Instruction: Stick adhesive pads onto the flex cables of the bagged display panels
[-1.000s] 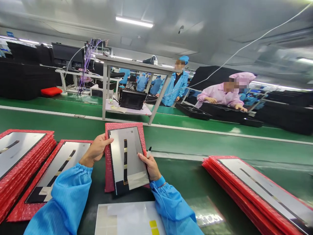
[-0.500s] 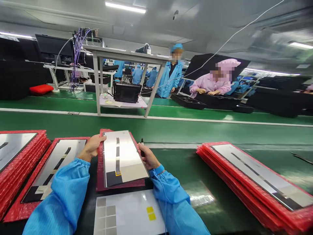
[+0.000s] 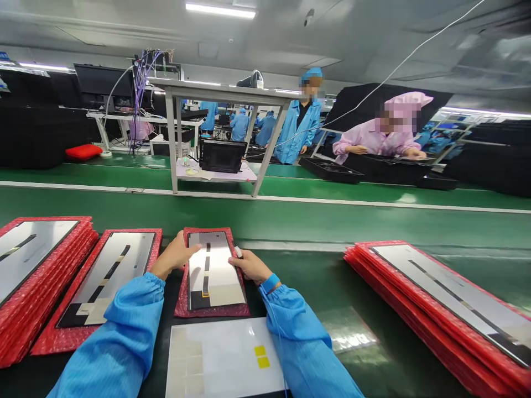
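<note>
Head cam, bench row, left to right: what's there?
left panel stack on red padding → second panel on red padding → left hand → centre panel on red pad → right hand → right panel stack on red padding

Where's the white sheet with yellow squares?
The white sheet lies bottom centre of the head view, just below the display panel on red padding, between the blue left sleeve and right sleeve.

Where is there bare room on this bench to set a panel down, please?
Bare dark bench lies between your right sleeve and the right panel stack. The left is crowded: two stacks sit close beside the centre panel.
</note>
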{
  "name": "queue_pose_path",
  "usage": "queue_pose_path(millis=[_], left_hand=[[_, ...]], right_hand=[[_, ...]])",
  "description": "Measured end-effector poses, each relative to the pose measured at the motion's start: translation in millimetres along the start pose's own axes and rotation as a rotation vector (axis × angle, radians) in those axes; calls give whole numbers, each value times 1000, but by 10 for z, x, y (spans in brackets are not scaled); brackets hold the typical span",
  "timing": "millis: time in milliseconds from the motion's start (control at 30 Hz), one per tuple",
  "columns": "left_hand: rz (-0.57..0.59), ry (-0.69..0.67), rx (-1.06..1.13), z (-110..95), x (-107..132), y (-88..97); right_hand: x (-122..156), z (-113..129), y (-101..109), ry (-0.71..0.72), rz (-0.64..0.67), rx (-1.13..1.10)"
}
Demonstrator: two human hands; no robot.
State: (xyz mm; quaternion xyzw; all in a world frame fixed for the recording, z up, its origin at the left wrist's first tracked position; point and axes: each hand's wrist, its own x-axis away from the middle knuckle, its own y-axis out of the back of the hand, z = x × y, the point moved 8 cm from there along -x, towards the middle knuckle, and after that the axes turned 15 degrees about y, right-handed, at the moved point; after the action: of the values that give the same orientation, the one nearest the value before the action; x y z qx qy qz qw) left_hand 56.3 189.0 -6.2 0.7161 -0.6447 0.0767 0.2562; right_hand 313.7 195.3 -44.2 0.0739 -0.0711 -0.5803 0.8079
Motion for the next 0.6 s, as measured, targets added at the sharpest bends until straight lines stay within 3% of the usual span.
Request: queue_pose_path(millis=[233, 433, 600], left_hand=[[17, -23, -307, 84, 374, -112], [165, -167, -576, 491, 769, -270], [89, -187, -741, 764, 782, -231]], right_hand=[[35, 25, 45, -23, -7, 179], [21, -17, 71, -41, 7, 292], [17, -10, 51, -47, 58, 378]])
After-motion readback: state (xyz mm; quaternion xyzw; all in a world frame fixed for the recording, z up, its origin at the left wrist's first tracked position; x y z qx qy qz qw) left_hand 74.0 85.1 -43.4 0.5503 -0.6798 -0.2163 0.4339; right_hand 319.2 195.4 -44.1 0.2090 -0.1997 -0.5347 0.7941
